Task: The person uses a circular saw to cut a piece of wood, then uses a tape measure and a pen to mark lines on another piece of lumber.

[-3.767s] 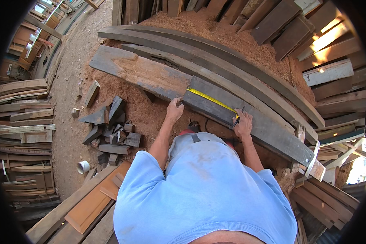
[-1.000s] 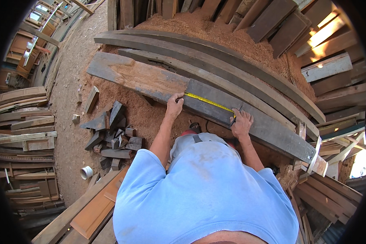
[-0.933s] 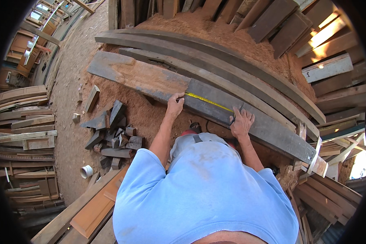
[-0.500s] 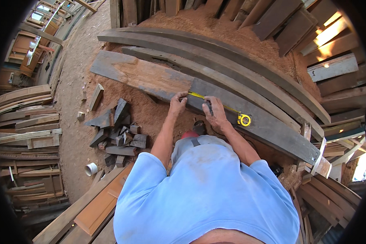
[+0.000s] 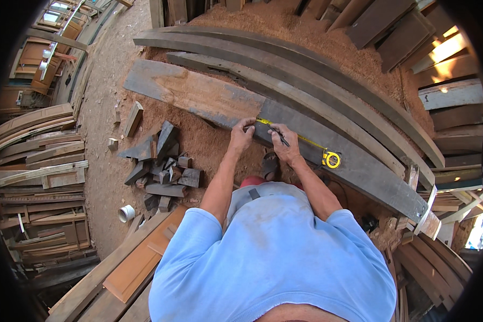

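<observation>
A long weathered plank, part reddish-brown, part dark grey, lies diagonally before me. A yellow tape blade runs along its dark section from my left hand to the yellow tape case, which lies on the plank. My left hand pinches the tape's end at the plank's near edge. Close beside it, my right hand is closed on a slim dark marking tool, held over the blade.
Several long beams lie beyond the plank on sawdust. Offcuts form a heap at left, near a white pipe piece. Stacked boards line the left side, more the upper right; an orange panel lies behind me on the left.
My right hand has left the tape case and moved leftward to beside my left hand with the dark tool. The case now lies uncovered on the plank. The view has shifted slightly.
</observation>
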`<act>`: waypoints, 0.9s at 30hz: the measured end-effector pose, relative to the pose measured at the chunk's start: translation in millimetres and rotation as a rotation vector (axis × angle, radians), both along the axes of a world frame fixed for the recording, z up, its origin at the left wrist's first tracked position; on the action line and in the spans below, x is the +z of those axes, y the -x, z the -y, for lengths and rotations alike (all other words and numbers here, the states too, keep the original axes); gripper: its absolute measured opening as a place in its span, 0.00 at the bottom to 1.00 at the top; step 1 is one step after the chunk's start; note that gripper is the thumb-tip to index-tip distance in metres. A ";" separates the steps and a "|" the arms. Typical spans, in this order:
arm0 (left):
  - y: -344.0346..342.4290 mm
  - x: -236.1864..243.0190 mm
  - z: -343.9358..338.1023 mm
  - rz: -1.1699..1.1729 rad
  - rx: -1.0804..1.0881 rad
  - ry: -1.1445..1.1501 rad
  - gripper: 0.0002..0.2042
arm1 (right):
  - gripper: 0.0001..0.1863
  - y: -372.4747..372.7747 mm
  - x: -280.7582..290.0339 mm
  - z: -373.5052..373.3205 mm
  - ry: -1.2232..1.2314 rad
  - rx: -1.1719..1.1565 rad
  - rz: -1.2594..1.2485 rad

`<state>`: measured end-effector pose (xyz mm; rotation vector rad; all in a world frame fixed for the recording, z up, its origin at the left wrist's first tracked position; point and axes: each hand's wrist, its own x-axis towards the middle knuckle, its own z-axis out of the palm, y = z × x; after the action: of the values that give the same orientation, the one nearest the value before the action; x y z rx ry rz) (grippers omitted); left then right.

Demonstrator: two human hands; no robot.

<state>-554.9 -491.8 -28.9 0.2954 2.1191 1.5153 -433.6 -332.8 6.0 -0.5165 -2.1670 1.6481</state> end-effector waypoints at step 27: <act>-0.1 -0.3 5.7 0.057 -0.017 -0.036 0.17 | 0.28 -70.2 68.7 -58.5 -0.846 0.083 0.657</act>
<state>-554.8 -497.4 -29.2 0.2786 2.0421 1.5358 -363.4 -274.3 74.7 -0.7554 -3.0806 0.4577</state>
